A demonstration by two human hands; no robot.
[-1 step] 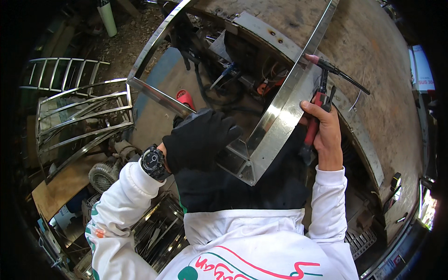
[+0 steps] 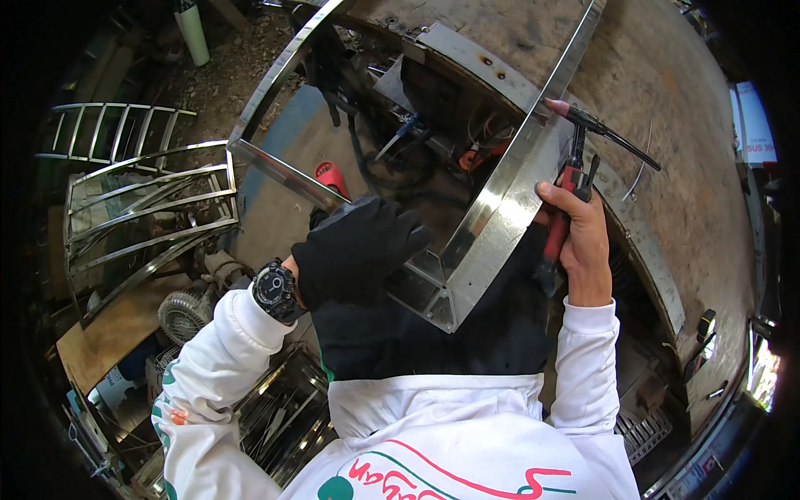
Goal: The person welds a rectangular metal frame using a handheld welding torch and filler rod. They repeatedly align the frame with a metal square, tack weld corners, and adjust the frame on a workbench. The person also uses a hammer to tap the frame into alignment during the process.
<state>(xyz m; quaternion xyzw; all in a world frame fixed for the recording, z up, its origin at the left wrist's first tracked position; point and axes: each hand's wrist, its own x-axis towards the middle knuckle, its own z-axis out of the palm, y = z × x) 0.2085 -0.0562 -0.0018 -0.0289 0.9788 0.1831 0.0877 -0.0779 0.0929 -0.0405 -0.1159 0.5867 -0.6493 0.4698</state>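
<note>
A shiny metal frame (image 2: pixel 493 218) of flat-sided bars stretches in front of me, its near corner close to my body. My left hand (image 2: pixel 360 246), in a black glove, is wrapped over the frame's near bar with the fingers curled down. In my bare right hand (image 2: pixel 581 237) is a TIG welding torch (image 2: pixel 572 177) with a red and black handle. The torch's pink nozzle points left, beside the frame's right bar. My right thumb lies on the handle, close to that bar. The gloved fingertips are hard to make out against the dark cloth below.
A large brown worktable (image 2: pixel 667 142) with a curved metal edge fills the right side; a thin rod (image 2: pixel 640 171) lies on it. At left stand ladder-like metal frames (image 2: pixel 150 200). Cables (image 2: pixel 367 154) and a red slipper (image 2: pixel 331 177) lie on the floor beyond my left hand.
</note>
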